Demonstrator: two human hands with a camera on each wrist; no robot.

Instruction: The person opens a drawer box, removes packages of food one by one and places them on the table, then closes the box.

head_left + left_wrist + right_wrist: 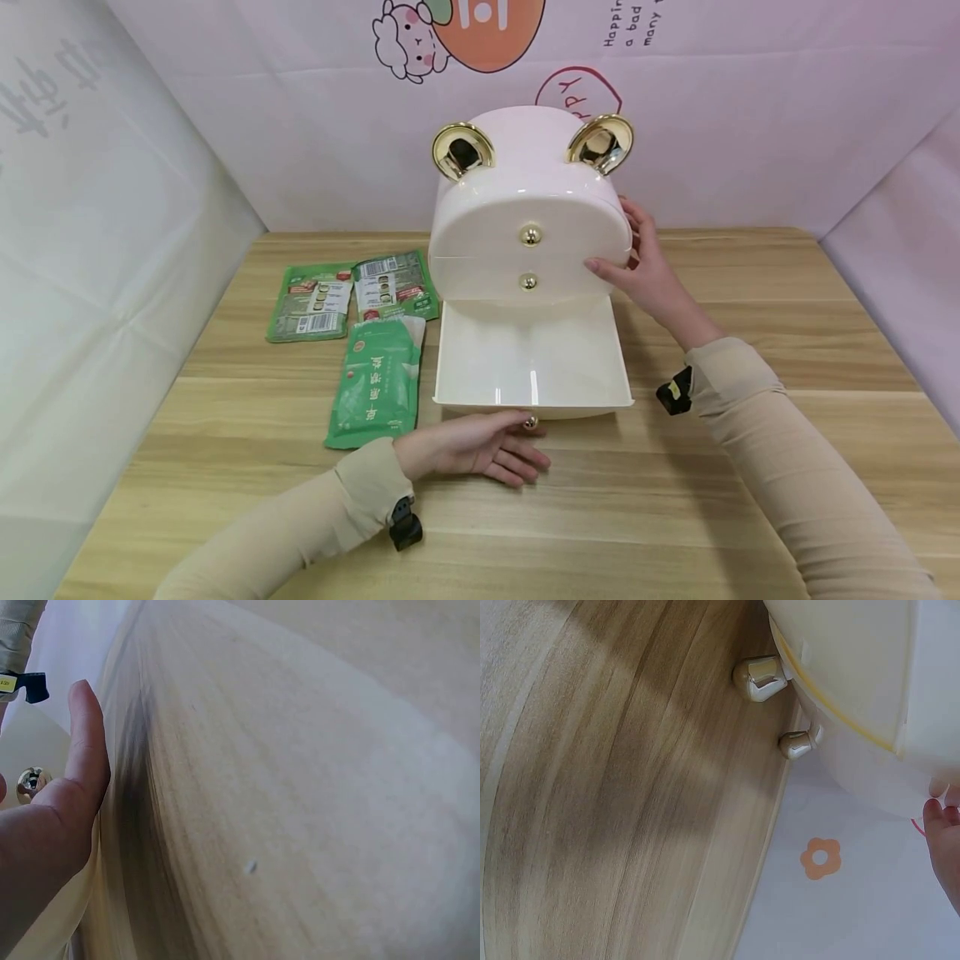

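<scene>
A glossy white storage box (531, 196) with gold ears and gold knobs stands toward the back of the table. Its bottom drawer (528, 358) is pulled out toward the person, with nothing lying inside. My left hand (480, 450) is at the drawer's front, thumb by the gold knob (531, 422) and the other fingers extended below it. In the left wrist view the thumb stands straight beside that knob (34, 782). My right hand (647, 265) grips the box's right side, thumb on the front face and fingers around the side. Gold feet (761, 679) show under the box in the right wrist view.
Left of the box, two green printed packets (311, 302) (396, 286) lie side by side. A larger green pouch (377, 383) lies in front of them, close to the drawer. Behind the wooden table (750, 467) hangs a white printed cloth (720, 125).
</scene>
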